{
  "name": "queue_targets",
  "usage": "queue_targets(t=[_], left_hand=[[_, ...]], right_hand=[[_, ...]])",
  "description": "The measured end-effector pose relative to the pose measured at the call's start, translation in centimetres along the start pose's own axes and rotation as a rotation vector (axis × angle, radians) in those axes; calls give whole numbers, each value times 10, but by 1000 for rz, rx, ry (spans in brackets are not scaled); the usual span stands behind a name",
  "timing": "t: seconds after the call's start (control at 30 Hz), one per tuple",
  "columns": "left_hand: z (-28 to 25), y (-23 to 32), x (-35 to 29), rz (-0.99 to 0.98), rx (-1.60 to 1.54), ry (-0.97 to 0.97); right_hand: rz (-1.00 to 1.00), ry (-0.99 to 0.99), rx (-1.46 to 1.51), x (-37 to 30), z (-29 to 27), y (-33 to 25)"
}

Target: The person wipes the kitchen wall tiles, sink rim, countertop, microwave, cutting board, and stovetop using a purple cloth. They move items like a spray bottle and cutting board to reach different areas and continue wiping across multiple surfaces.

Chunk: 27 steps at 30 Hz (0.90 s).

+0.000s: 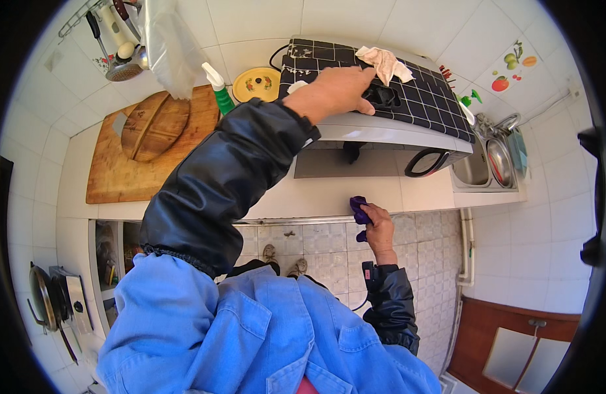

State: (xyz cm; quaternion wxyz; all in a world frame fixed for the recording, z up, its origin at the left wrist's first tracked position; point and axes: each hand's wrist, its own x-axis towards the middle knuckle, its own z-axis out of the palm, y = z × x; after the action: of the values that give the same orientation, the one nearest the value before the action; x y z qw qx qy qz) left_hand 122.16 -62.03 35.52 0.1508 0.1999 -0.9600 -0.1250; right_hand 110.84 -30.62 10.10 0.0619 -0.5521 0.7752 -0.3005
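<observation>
My left hand (336,92) reaches over the top of a silver microwave oven (375,131) with its thumb apart from its fingers, and I see nothing held in it. Under and around it lies a black cover (431,98) with a white grid. By the thumb is a black object (383,97) whose kind I cannot make out. A crumpled pale pink cloth (383,64) rests just beyond the fingertips. Lower down, in front of the counter edge, my right hand (380,230) is closed on a bunched purple cloth (360,209).
To the left, a round wooden lid (155,126) lies on a cutting board (106,174). A green spray bottle (223,98) and a yellow lid (257,84) stand near the microwave. At right are a steel sink (473,167) and another spray bottle (467,108). Utensils hang upper left.
</observation>
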Motion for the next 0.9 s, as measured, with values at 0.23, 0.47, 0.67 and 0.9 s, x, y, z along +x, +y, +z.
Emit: queue_targets(t=[0.23,0.47,0.67,0.9], left_hand=[[-8,-73,-64,-559,-27,358],[19,-97,-78,-502,-324,333],[20,-74,-98,-471,-353,398],[27,-81,-94,-503,-397,413]], right_hand=[[-6,11,31,-8,7,2],[-29,-6,31,2,10,-5],[-87,12,5,12,14,-11],[-33,146,-57,42,78,2]])
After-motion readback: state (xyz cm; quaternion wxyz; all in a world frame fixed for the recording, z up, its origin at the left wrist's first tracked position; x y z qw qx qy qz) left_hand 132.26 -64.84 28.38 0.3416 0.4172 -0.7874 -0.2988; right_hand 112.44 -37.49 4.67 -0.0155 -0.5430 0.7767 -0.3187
